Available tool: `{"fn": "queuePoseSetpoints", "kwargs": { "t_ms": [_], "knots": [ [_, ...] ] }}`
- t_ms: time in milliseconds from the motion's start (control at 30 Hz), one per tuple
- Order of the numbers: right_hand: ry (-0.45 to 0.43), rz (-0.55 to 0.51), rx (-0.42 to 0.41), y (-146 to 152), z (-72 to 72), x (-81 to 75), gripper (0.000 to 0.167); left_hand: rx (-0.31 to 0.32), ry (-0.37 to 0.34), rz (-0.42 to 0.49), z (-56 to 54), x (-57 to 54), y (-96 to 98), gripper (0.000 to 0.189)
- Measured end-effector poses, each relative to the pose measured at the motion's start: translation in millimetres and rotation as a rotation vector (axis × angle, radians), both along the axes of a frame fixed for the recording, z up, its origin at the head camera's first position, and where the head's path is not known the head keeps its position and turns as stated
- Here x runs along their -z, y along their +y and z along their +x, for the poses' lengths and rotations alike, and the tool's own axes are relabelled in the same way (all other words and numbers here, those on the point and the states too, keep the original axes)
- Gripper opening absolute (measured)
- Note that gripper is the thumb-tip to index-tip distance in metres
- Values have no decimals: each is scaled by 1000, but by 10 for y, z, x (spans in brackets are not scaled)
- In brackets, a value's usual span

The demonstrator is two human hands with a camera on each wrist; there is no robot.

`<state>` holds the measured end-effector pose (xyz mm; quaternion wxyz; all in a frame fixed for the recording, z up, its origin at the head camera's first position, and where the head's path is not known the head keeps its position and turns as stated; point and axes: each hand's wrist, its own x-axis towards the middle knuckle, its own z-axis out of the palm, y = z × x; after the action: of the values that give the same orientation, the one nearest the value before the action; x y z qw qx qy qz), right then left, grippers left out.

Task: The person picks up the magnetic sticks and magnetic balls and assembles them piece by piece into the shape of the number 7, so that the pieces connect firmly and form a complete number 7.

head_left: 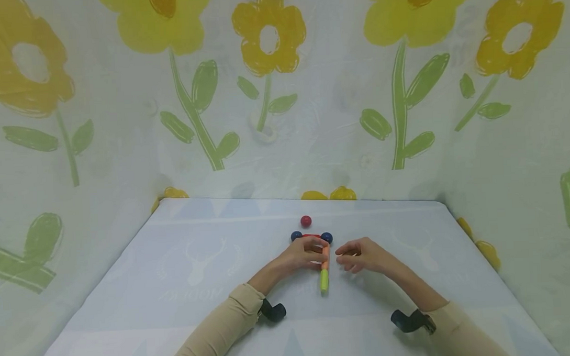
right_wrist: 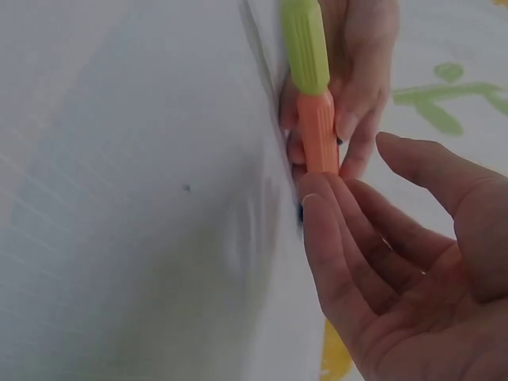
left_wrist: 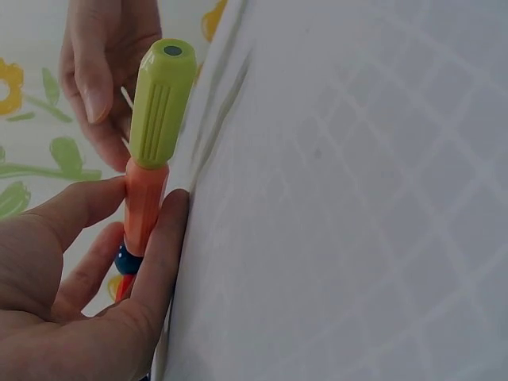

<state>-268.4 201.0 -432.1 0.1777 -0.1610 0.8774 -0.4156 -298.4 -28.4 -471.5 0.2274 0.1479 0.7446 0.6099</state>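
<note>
My left hand [head_left: 300, 253] pinches an orange ribbed rod [left_wrist: 144, 208] between thumb and fingers, low over the table. End to end with it is a yellow-green ribbed rod [left_wrist: 163, 103], whose free end has a small dark disc. Beyond the fingers, two dark blue balls [head_left: 327, 238] sit at either end of a red rod [head_left: 311, 235]. The orange rod runs from the right-hand ball toward me; fingers partly hide that joint. To the right, my right hand [head_left: 364, 255] hovers beside the rods, fingers loosely bent, holding nothing, with a gap to the orange rod.
A loose red ball [head_left: 306, 221] lies on the table behind the blue balls. The pale patterned table [head_left: 200, 306] meets flower-printed cloth walls [head_left: 303, 146] at the back and sides. Black camera mounts [head_left: 273, 310] are strapped to both forearms.
</note>
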Motion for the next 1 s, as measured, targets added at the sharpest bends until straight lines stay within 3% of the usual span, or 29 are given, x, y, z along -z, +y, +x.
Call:
{"fn": "queuePoseSetpoints", "kwargs": {
  "t_ms": [333, 1000],
  "knots": [
    [97, 107, 49, -78, -271, -127, 32, -1, -16, 24, -6, 8, -1, 37],
    [216, 168, 45, -260, -716, -123, 31, 1, -18, 28, -9, 16, -22, 37]
  ]
}}
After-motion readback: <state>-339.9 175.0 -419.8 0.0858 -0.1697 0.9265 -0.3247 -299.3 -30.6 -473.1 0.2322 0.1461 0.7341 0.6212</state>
